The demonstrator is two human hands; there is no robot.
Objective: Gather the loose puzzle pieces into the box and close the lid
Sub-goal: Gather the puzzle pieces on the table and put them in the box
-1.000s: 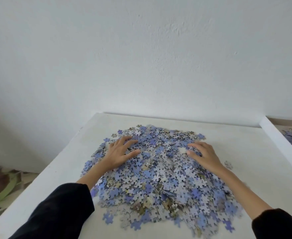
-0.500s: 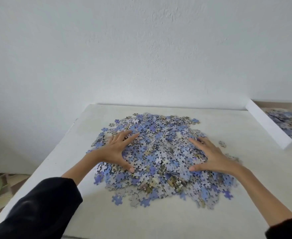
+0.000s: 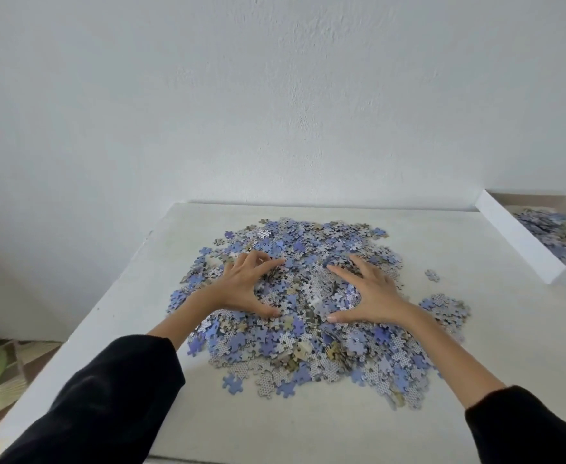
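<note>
As L hand (image 3: 241,287) & R hand (image 3: 372,293) press pile (image 3: 295,344), box (image 3: 515,238) sits apart.

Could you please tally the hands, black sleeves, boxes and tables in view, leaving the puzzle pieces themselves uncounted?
Hands: 2, the left hand and the right hand
Black sleeves: 2, the left sleeve and the right sleeve
Boxes: 1, the box
Tables: 1, the table
Total: 6

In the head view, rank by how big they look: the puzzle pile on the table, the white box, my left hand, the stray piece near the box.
1. Puzzle pile
2. White box, cut off by the frame edge, so its full size is unsure
3. Left hand
4. Stray piece
</note>
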